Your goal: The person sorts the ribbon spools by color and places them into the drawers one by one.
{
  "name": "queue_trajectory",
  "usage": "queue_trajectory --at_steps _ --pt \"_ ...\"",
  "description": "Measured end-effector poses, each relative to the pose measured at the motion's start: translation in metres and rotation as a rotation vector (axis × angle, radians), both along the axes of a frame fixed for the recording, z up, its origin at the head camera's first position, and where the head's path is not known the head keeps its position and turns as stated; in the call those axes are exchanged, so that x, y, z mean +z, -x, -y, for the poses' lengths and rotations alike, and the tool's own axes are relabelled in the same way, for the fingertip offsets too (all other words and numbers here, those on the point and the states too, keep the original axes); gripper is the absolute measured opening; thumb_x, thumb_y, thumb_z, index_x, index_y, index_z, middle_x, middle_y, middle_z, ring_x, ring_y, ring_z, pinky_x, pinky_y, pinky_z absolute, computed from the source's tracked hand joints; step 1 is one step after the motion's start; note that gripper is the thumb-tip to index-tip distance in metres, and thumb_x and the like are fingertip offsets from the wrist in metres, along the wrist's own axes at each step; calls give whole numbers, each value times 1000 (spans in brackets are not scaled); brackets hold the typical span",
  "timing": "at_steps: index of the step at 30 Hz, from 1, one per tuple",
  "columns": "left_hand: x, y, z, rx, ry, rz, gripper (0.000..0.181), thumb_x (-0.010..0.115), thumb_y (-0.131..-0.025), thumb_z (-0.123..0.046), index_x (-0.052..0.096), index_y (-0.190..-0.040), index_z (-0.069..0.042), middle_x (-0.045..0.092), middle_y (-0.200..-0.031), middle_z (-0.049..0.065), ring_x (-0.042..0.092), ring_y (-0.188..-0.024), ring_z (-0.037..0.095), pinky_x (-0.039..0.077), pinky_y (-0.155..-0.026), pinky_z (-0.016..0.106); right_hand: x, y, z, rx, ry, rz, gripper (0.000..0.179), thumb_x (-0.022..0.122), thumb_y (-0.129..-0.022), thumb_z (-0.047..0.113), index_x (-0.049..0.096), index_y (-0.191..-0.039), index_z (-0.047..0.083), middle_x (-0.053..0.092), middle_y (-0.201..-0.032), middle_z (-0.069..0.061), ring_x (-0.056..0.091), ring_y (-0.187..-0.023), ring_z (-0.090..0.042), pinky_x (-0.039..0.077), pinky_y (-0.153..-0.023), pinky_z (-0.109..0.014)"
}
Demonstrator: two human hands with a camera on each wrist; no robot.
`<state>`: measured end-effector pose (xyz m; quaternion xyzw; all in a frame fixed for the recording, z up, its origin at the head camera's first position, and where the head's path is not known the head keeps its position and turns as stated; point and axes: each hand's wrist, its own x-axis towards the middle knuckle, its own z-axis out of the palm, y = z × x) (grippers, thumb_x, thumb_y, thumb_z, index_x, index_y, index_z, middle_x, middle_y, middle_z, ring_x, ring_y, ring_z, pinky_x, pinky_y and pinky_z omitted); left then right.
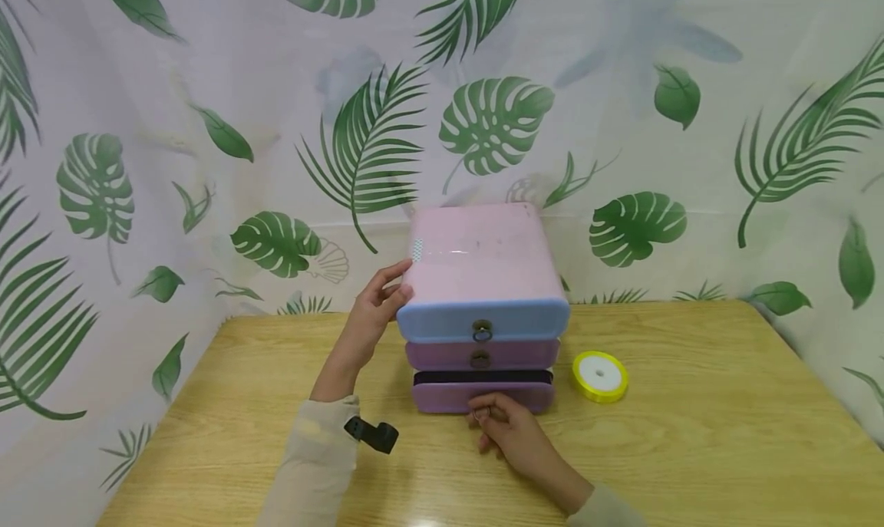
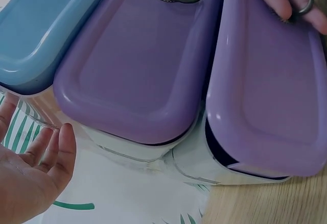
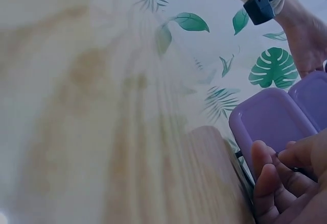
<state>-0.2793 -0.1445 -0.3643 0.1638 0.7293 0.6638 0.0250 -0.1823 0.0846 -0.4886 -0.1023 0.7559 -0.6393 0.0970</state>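
Observation:
A small three-drawer cabinet (image 1: 483, 251) with a pale pink top stands on the table. Its top drawer (image 1: 442, 324) is blue, and the middle drawer (image 1: 442, 354) and bottom drawer (image 1: 442, 398) are purple. The bottom drawer is pulled out a little, with a dark gap behind its front. My right hand (image 1: 514, 435) pinches the metal ring pull (image 2: 301, 4) of that drawer. At the cabinet's upper left side rests my left hand (image 1: 373, 308), its fingers fairly straight against the wall in the left wrist view.
A yellow-rimmed ribbon spool (image 1: 599, 376) with a white centre lies on the wooden table (image 1: 691, 404), right of the cabinet. Close behind the cabinet hangs a leaf-patterned cloth (image 1: 276, 128). A black strap (image 1: 373, 435) sits around the left wrist.

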Motion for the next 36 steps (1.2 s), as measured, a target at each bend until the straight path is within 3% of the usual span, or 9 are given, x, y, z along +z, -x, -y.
queue_trajectory --at_steps 19,25,33,36 --pt "-2 0 1 -12 -23 -13 48 47 -99 -12 40 -146 -12 46 -142 22 56 -105 2 49 -82 20 1 -35 -11 109 -38 48 27 50 -100 14 57 -123 0 65 -113 -18 61 -67 -8 45 -52 -20" --pt "-1 0 0 -13 -27 -10 47 47 -99 -11 41 -146 -12 45 -143 21 56 -106 3 50 -83 20 3 -44 -14 153 0 60 30 51 -100 15 56 -124 -3 65 -113 -21 60 -67 -6 45 -54 -20" --pt "-2 -1 0 -16 -6 -12 48 49 -99 -15 40 -147 -16 46 -144 18 54 -117 14 49 -87 23 2 -57 -17 205 77 189 31 52 -99 15 58 -124 -3 66 -114 -15 61 -69 -9 43 -54 -18" --pt "-3 0 -1 -10 -1 -12 47 49 -100 -16 41 -146 -16 46 -145 16 53 -119 17 49 -87 24 0 -61 -18 220 90 197 32 52 -98 14 58 -123 -5 66 -113 -14 62 -71 -10 45 -57 -18"
